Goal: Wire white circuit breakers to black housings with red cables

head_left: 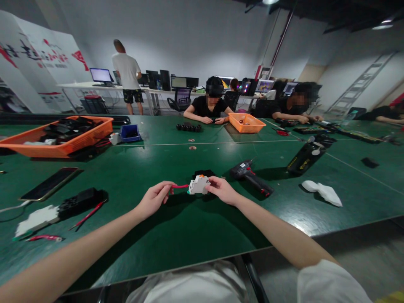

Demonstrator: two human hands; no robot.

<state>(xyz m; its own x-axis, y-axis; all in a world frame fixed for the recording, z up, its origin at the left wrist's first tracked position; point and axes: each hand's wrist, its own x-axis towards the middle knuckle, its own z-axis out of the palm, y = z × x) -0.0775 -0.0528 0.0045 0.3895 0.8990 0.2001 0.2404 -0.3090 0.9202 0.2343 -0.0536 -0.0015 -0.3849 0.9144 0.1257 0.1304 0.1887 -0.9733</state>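
Observation:
My right hand (pixel 223 190) grips a white circuit breaker (pixel 198 185) with an orange part on top, holding it above the green table. Between the fingers of my left hand (pixel 155 198) is a red wire (pixel 180 186). The wire's far end meets the left side of the breaker; whether it sits inside the terminal I cannot tell. Just behind the breaker lies something black (pixel 204 173), partly hidden. A black cordless screwdriver (pixel 251 176) with red accents rests on the table to the right of my right hand.
Left on the table (pixel 151 252) are a phone (pixel 49 184), white breakers (pixel 37 219), black blocks (pixel 80 202) and red wires (pixel 88 216). Behind them stand an orange basket (pixel 63 149) and a blue bin (pixel 130 133). A black bottle (pixel 307 155) stands right. Co-workers sit opposite, near another orange basket (pixel 248 126).

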